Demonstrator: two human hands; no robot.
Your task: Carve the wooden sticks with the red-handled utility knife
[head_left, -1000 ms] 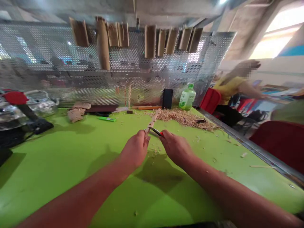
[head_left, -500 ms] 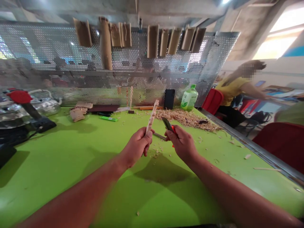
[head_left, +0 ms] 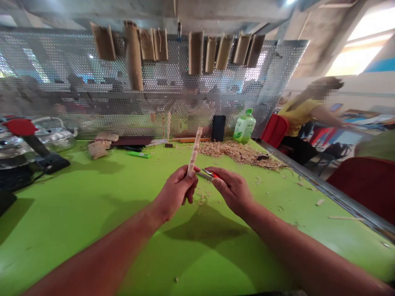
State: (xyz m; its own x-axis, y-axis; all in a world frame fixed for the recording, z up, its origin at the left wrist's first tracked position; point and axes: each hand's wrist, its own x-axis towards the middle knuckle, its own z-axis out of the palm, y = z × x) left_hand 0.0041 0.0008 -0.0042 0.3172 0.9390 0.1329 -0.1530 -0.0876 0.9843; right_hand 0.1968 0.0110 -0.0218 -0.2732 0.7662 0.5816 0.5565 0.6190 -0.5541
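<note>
Near the middle of the green table (head_left: pixel 92 197), my left hand (head_left: pixel 182 187) is closed round the lower end of a pale, notched wooden stick (head_left: pixel 195 150) that points up. Just right of it, my right hand (head_left: pixel 233 187) grips a red-handled knife (head_left: pixel 211 174), its blade turned toward the stick. A thin grey rod (head_left: pixel 203 176) shows between the hands; what supports it is unclear. Small shavings (head_left: pixel 202 199) lie beneath the hands.
Behind the hands are a shavings pile (head_left: pixel 237 152), a green bottle (head_left: pixel 245 127), a black phone (head_left: pixel 218 128) and a green box (head_left: pixel 139 154). A kettle (head_left: pixel 58 133) stands left. At right a person in yellow (head_left: pixel 300 109) sits on a red chair.
The knife has tilted down from upright, its blade now pointing left toward my left hand. My right hand has turned over it. The stick stands slightly more upright.
</note>
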